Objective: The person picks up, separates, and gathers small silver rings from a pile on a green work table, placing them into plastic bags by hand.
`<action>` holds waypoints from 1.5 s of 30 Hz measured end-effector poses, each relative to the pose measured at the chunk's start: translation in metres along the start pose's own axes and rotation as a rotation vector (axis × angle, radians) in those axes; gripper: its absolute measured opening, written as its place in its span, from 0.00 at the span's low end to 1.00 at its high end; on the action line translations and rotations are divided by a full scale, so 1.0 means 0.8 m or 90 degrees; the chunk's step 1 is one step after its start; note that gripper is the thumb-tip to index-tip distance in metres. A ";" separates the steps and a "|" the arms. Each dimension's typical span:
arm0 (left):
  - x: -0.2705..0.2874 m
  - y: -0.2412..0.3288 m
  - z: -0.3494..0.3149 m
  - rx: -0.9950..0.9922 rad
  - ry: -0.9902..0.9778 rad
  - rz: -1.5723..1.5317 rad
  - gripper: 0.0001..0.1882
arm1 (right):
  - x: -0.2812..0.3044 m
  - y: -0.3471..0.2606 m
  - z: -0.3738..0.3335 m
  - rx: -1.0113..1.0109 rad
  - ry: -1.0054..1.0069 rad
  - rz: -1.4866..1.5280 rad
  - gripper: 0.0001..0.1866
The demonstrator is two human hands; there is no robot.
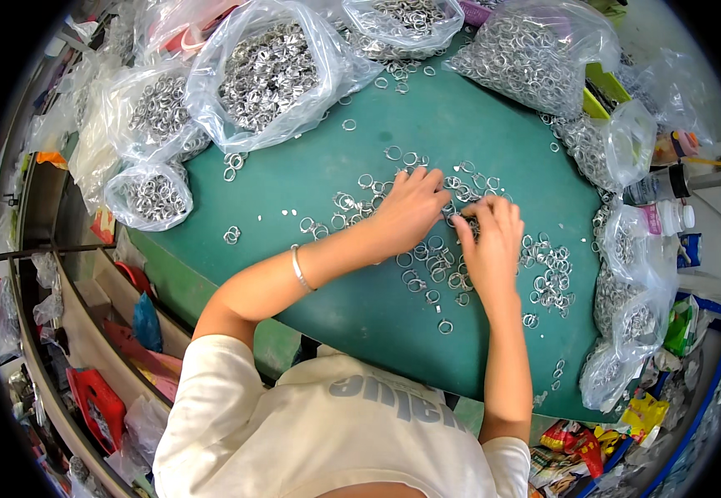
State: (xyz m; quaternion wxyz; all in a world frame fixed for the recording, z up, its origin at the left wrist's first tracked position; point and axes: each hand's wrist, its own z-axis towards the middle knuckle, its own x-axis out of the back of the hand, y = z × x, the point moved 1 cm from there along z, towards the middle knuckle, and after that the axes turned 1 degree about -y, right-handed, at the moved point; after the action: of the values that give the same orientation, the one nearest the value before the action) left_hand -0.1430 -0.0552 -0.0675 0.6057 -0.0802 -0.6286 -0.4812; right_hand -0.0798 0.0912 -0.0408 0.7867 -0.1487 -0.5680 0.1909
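Many silver-coloured metal rings lie scattered in loose piles on a green table. Over the middle of them, my left hand reaches in with bent, closed fingers pointing down; whatever they grip is hidden. Just to its right is my right hand, its thumb and curled fingers brought close together among the rings. What lies in that pinch is too small to make out. A bangle circles my left wrist. Another cluster of rings spreads to the right of my right hand.
Clear plastic bags full of rings, such as a large open bag and a bulging bag, line the far side. Smaller bags run down the right edge. A shelf with a red tray stands at left.
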 end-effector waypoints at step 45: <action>0.066 0.074 -0.089 0.247 0.011 -0.869 0.09 | 0.055 -0.069 -0.050 0.095 0.070 0.163 0.07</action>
State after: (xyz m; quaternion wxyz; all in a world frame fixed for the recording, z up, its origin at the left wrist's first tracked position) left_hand -0.0667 -0.0995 -0.0074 0.1769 0.4448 -0.6083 -0.6332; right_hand -0.0226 0.0626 0.0082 0.7947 -0.1709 -0.4848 0.3228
